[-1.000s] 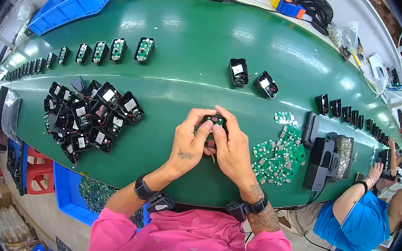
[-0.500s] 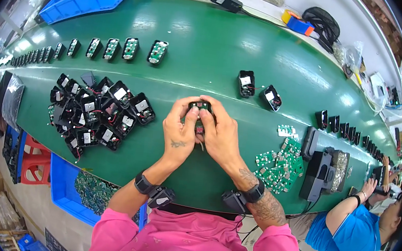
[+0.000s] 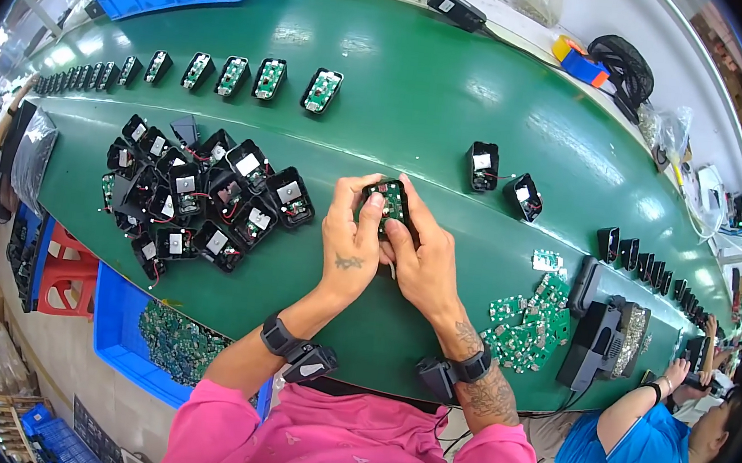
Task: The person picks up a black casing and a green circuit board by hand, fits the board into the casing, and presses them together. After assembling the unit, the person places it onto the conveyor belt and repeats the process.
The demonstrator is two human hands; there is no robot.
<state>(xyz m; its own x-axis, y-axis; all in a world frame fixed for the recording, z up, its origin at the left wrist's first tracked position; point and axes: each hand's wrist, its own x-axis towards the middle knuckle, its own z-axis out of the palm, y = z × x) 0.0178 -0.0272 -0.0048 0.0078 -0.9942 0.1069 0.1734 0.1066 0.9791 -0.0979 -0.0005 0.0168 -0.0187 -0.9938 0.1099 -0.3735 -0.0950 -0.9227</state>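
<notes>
Between my hands is a small black plastic housing [image 3: 404,201] with a green circuit board [image 3: 392,196] in its open side. My left hand [image 3: 352,243] wraps its left edge, the thumb lying on the board. My right hand [image 3: 422,259] grips the right side, its thumb pressed at the board's lower end. Part of a light-coloured wire shows below the fingers; the rest is hidden. To the left lies a heap of black housings [image 3: 247,164] with silver-white blocks and red wires. Loose green circuit boards [image 3: 528,329] are piled to the right.
Housings fitted with boards [image 3: 321,91] form a row along the far left. Two open housings [image 3: 484,166] stand far right of my hands. A black device [image 3: 588,345] sits beside the loose boards. Blue bins [image 3: 120,341] flank the green table [image 3: 389,62]. Another person [image 3: 628,448] works at right.
The view has shifted, so the table's things sit farther right. The housing is now turned more upright to view and shows more of its board; my thumbs have spread apart on it.
</notes>
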